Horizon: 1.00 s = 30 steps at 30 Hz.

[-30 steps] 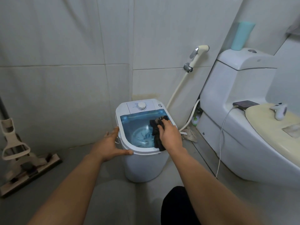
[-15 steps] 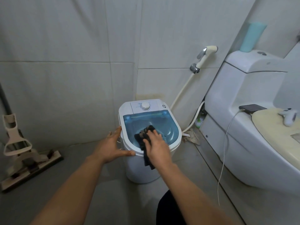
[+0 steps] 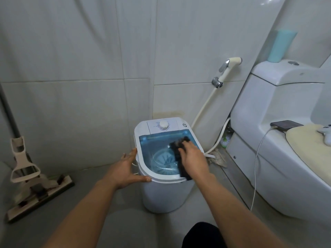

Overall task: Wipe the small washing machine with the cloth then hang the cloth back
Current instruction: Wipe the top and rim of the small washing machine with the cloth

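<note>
A small white washing machine with a clear blue lid and a white dial stands on the floor in the wall corner. My right hand presses a dark cloth flat onto the right side of the blue lid; the cloth's lower end hangs over the front rim. My left hand rests with fingers spread against the machine's left rim, thumb on the front edge. It holds nothing.
A toilet stands at the right, with a phone and charging cable on it and a teal bottle on the tank. A bidet sprayer hangs on the wall. A mop leans at the left.
My right hand slid the cloth from the lid's right side to the middle front, then back to the right side. My left hand stayed on the rim.
</note>
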{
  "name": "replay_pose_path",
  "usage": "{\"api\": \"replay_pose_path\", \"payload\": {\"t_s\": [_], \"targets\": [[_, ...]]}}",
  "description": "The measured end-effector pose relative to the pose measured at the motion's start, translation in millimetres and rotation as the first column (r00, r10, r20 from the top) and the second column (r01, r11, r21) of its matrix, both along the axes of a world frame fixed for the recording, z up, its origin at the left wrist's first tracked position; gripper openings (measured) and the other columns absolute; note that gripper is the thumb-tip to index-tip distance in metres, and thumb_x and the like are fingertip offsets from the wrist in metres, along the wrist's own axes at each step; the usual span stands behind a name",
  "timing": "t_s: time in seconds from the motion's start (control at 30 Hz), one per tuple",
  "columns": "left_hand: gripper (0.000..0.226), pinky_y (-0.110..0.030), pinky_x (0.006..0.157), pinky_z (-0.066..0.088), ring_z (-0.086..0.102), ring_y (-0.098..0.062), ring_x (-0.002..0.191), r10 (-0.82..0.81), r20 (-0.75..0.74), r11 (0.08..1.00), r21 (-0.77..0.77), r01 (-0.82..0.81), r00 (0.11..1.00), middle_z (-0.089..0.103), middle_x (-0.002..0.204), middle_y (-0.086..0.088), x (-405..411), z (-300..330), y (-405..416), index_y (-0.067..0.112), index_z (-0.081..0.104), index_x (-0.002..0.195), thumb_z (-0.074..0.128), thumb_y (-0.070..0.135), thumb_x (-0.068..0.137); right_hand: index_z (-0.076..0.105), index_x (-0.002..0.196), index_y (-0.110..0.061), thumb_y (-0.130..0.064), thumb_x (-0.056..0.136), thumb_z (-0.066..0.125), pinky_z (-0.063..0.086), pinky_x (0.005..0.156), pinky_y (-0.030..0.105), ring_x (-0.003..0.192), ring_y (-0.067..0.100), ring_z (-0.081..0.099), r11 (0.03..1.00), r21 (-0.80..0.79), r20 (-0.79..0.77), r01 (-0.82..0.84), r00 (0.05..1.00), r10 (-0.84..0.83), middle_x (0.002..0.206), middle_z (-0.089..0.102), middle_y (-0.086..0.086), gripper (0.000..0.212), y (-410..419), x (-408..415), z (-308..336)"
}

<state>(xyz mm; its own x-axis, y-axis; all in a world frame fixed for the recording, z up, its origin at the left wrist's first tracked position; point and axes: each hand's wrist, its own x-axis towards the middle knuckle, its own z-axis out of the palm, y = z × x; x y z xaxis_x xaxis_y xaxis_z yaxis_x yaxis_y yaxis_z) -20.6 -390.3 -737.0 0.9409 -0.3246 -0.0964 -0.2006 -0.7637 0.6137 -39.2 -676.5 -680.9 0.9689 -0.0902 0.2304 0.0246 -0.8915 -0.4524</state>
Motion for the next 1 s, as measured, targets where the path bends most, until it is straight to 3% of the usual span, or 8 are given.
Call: {"api": "replay_pose_path", "payload": {"t_s": [0.13, 0.27, 0.5, 0.67, 0.77, 0.87, 1.0], "targets": [[0.145, -0.055, 0.128, 0.028, 0.026, -0.024, 0.16, -0.004, 0.018, 1.0, -0.016, 0.005, 1.0, 0.025, 0.171, 0.023, -1.2, -2.5, 0.3, 0.048, 0.006, 0.164, 0.074, 0.099, 0.047, 0.064, 0.114, -0.01, -0.027, 0.102, 0.05, 0.052, 0.077, 0.041, 0.091, 0.036, 0.066, 0.976, 0.048, -0.007, 0.211, 0.978, -0.211, 0.103, 0.07, 0.015, 0.024, -23.4, 29.8, 6.0], [0.145, -0.051, 0.129, 0.027, 0.016, -0.03, 0.161, 0.008, 0.0, 0.998, -0.055, -0.008, 1.0, 0.022, 0.173, 0.018, -6.5, 5.5, -1.7, 0.044, 0.009, 0.166, 0.077, 0.094, 0.048, 0.064, 0.108, -0.008, -0.026, 0.101, 0.05, 0.051, 0.077, 0.042, 0.094, 0.04, 0.064, 0.962, 0.119, 0.012, 0.246, 0.968, -0.249, 0.104, 0.068, 0.018, 0.024, -2.1, 54.6, 2.0], [0.145, -0.051, 0.132, 0.02, 0.017, -0.02, 0.161, 0.0, 0.033, 0.988, -0.155, 0.005, 0.999, 0.021, 0.173, 0.017, -4.0, -6.3, -0.3, 0.039, 0.014, 0.166, 0.078, 0.094, 0.048, 0.061, 0.118, -0.012, -0.03, 0.101, 0.049, 0.05, 0.093, 0.047, 0.115, 0.035, 0.054, 0.994, 0.111, 0.017, 0.016, 1.0, -0.018, 0.129, 0.059, 0.012, 0.028, 102.6, 70.1, -6.6], [0.125, -0.042, 0.115, 0.047, 0.045, -0.012, 0.143, 0.027, 0.044, 0.987, -0.161, -0.02, 0.999, 0.048, 0.156, 0.012, -6.6, -4.6, -1.8, 0.038, 0.041, 0.155, 0.076, 0.095, 0.049, 0.061, 0.126, -0.009, -0.026, 0.1, 0.054, 0.044, 0.099, 0.043, 0.122, 0.033, 0.05, 0.963, 0.068, -0.001, -0.261, 0.965, 0.261, 0.134, 0.057, 0.014, 0.032, 148.3, 58.7, -2.7], [0.131, -0.046, 0.119, 0.043, 0.039, -0.022, 0.15, 0.028, 0.048, 0.992, -0.124, -0.022, 0.998, 0.041, 0.162, 0.012, -6.3, -0.8, -2.0, 0.04, 0.034, 0.159, 0.073, 0.098, 0.048, 0.06, 0.132, -0.013, -0.029, 0.1, 0.054, 0.046, 0.096, 0.043, 0.122, 0.035, 0.054, 0.955, 0.061, -0.029, -0.291, 0.956, 0.293, 0.138, 0.058, 0.012, 0.036, 134.8, 60.7, 3.1], [0.154, -0.051, 0.131, 0.023, 0.012, -0.028, 0.163, 0.043, -0.011, 0.997, -0.064, -0.044, 0.999, 0.014, 0.176, 0.01, -4.2, -1.1, -2.3, 0.036, 0.009, 0.168, 0.072, 0.101, 0.042, 0.06, 0.133, -0.015, -0.031, 0.101, 0.054, 0.048, 0.095, 0.044, 0.118, 0.035, 0.058, 0.977, 0.063, 0.028, -0.204, 0.979, 0.203, 0.138, 0.061, 0.008, 0.036, 94.9, 57.5, 1.1], [0.162, -0.049, 0.133, 0.013, 0.005, -0.027, 0.164, 0.04, -0.039, 0.998, -0.037, -0.041, 0.998, 0.006, 0.177, 0.004, -2.1, -3.7, -2.1, 0.033, 0.004, 0.168, 0.069, 0.104, 0.038, 0.063, 0.126, -0.015, -0.031, 0.101, 0.052, 0.051, 0.086, 0.042, 0.105, 0.039, 0.064, 0.988, 0.1, 0.006, 0.114, 0.993, -0.115, 0.119, 0.07, 0.015, 0.031, 18.5, 66.7, 7.6]]}}
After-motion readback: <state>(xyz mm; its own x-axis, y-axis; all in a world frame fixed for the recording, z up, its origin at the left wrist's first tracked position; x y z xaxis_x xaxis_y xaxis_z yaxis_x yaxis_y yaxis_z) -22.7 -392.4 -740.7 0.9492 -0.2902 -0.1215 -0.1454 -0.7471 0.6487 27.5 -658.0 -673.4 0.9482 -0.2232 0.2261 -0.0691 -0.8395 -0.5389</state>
